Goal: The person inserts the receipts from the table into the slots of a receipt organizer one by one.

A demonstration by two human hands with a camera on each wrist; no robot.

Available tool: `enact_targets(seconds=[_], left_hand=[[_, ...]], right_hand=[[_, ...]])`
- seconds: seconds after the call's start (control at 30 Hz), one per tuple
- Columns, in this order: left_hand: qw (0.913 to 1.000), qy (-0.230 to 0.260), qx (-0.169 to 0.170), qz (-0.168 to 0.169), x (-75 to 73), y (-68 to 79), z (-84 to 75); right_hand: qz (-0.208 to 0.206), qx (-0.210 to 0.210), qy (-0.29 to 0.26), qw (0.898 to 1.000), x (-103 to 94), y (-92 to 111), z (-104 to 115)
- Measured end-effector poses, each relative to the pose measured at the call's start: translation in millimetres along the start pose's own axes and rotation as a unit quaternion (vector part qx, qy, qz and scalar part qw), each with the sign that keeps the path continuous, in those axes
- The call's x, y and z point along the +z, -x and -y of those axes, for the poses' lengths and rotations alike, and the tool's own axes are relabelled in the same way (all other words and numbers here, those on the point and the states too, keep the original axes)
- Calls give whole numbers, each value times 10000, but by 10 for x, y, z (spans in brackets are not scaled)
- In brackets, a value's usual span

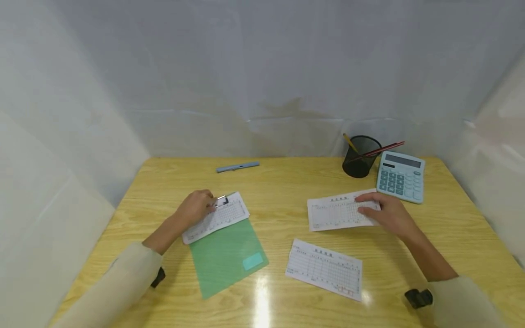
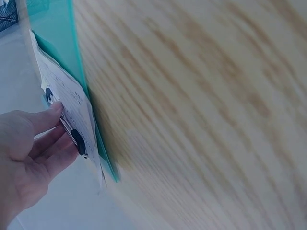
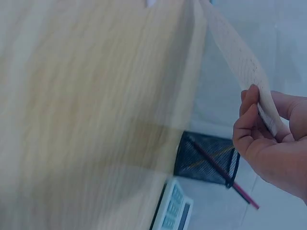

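Note:
On the left of the table lies a green clipboard with a light teal label. A stack of printed forms lies across its top, under a black and silver clip. My left hand pinches this clip between thumb and fingers, which the left wrist view shows closely. With my right hand I hold one printed form by its right end, raised over the table; its sheet slants away in the right wrist view. Another printed form lies flat in front, between my hands.
At the back right stands a black mesh pen cup with pencils leaning out. Beside it a light blue calculator sits close behind my right hand. A blue-grey pen lies near the table's back edge.

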State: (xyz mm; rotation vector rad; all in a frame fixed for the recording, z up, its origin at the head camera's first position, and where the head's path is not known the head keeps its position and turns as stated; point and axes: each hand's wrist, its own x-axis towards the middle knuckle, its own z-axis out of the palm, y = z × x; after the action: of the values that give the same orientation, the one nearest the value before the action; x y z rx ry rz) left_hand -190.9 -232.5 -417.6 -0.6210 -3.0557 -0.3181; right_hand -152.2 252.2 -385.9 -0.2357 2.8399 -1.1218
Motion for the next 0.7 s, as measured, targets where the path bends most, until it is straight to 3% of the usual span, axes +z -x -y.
enact_targets(seconds=[0.33,0.7], left_hand=[[10000,17,37,-68,6,15,15],[9999,-42,32,-107,11,1,-5]], right_hand=[[482,-476,-821,9943,419,-400,505],[1228,-241,-1389,9824,1211,-651,1068]])
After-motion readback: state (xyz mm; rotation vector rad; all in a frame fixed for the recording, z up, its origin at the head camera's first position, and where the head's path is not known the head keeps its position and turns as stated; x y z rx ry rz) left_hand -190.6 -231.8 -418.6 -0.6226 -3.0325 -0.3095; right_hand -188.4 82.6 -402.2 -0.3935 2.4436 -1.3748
